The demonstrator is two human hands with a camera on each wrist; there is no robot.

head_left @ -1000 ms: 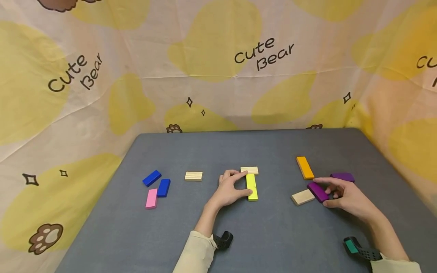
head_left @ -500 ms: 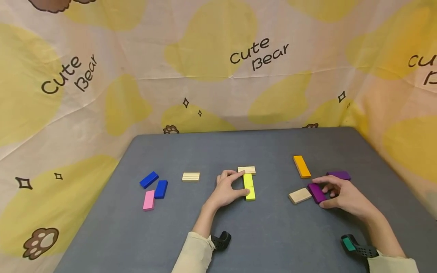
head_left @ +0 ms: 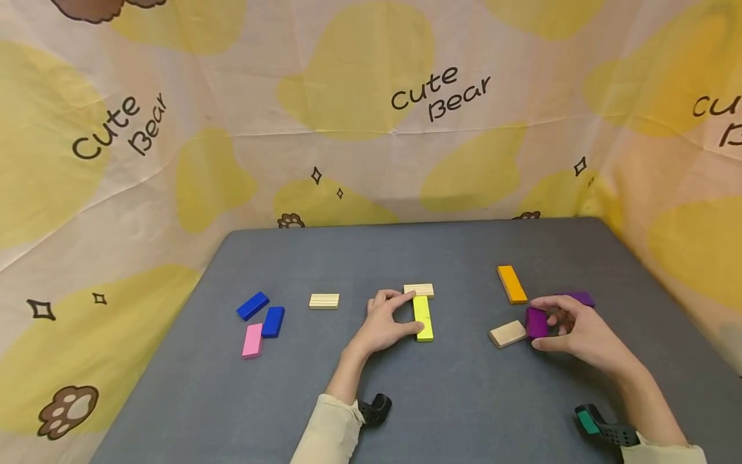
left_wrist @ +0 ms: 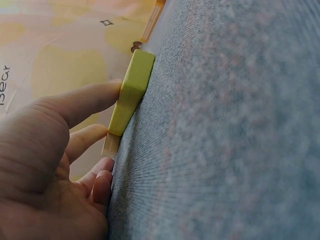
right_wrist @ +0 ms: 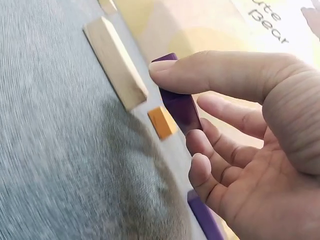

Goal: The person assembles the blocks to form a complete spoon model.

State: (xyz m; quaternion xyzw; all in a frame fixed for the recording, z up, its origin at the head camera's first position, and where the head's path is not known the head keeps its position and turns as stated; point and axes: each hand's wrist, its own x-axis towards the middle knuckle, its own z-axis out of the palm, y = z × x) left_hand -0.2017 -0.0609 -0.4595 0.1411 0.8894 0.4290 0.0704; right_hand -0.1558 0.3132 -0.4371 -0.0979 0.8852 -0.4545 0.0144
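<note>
My left hand [head_left: 382, 327] lies beside a yellow-green wooden block [head_left: 424, 312]. Its thumb touches that block near the close end, and the index fingertip is at the far end, where a pale striped block [head_left: 420, 289] lies crosswise. In the left wrist view the yellow-green block [left_wrist: 133, 85] shows thumb and index along one side. My right hand [head_left: 594, 338] pinches a purple block [head_left: 536, 322] between thumb and fingers; in the right wrist view this purple block [right_wrist: 182, 107] is tilted. Just left of it lies a plain wooden block [head_left: 507, 334].
Behind the right hand lie an orange block [head_left: 513, 284] and a second purple block [head_left: 581, 298], partly covered. Two blue blocks [head_left: 252, 306] and a pink block [head_left: 252, 341] are grouped at left. Another striped block [head_left: 324, 301] sits between. A patterned cloth [head_left: 348, 96] hangs behind the grey table [head_left: 464, 399].
My right hand has shifted slightly left and turned the purple block, which now looks shorter and more upright in the head view. The left hand stays on the yellow-green block.
</note>
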